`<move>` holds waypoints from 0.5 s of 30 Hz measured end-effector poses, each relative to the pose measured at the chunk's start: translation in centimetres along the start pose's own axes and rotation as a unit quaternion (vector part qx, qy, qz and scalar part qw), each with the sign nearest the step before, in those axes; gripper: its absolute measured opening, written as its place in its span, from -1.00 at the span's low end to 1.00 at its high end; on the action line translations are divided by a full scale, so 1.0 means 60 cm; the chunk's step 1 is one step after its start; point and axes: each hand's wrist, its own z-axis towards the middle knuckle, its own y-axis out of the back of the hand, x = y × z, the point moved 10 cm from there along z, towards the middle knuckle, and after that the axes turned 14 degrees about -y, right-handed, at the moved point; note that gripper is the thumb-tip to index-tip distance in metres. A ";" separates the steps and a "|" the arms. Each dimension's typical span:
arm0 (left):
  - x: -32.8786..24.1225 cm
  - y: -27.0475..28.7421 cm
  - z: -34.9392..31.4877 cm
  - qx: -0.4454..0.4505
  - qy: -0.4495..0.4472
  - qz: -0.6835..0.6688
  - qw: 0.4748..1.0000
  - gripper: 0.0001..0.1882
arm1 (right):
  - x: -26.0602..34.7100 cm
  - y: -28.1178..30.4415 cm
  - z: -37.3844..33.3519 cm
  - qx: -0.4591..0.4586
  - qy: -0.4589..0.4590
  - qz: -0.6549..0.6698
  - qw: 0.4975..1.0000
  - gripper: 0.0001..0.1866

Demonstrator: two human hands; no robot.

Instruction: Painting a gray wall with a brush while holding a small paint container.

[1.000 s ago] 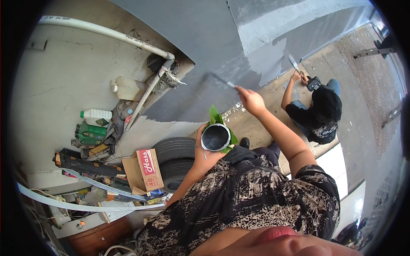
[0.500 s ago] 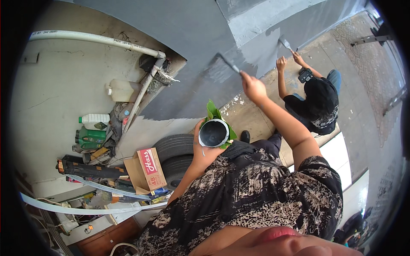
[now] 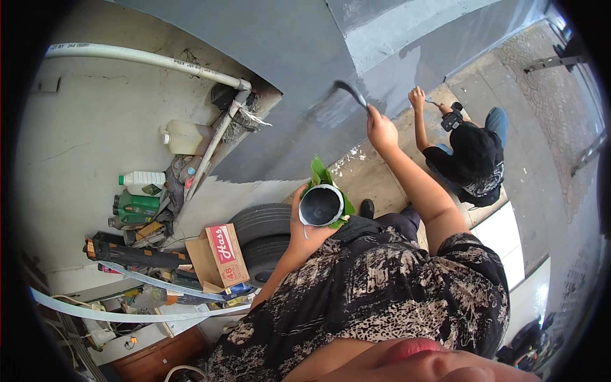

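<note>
My left hand (image 3: 301,228) is wrapped round a small round paint cup (image 3: 320,205) with a pale rim and dark grey inside. Green leaves (image 3: 320,170) stick out between the cup and my fingers. Up and to the right, my right hand (image 3: 383,132) grips the handle of a paintbrush (image 3: 352,92), its bristle end dark and smeared by motion. The brush is over the grey wall (image 3: 280,134), beside a patch of uneven, wet-looking paint; I cannot tell if the bristles touch it.
A co-worker in a black cap (image 3: 478,149) crouches on the right by the wall, holding a brush. Two stacked tyres (image 3: 261,219), an open cardboard box (image 3: 226,254), bottles (image 3: 137,205) and a white pipe (image 3: 146,58) are on the left. A metal ladder leg (image 3: 550,62) stands far right.
My right hand has shifted slightly right and down, and its brush now looks curved. The cup in my left hand is slightly lower. The co-worker's brush has come down from the wall.
</note>
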 end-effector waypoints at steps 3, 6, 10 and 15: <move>0.003 0.010 0.000 -0.010 -0.003 0.002 1.000 0.03 | 0.021 -0.017 -0.076 0.040 0.043 0.007 0.998 -0.64; 0.004 0.009 0.010 -0.007 -0.007 0.010 1.000 0.03 | 0.064 -0.052 -0.109 0.124 0.094 -0.004 0.988 -0.63; -0.016 -0.017 0.030 0.011 -0.012 0.001 1.000 0.05 | 0.056 -0.063 -0.036 0.100 0.073 -0.066 0.990 -0.61; -0.010 -0.018 0.022 -0.034 0.024 -0.056 0.998 0.04 | -0.001 -0.027 -0.019 0.028 0.002 -0.037 0.999 -0.60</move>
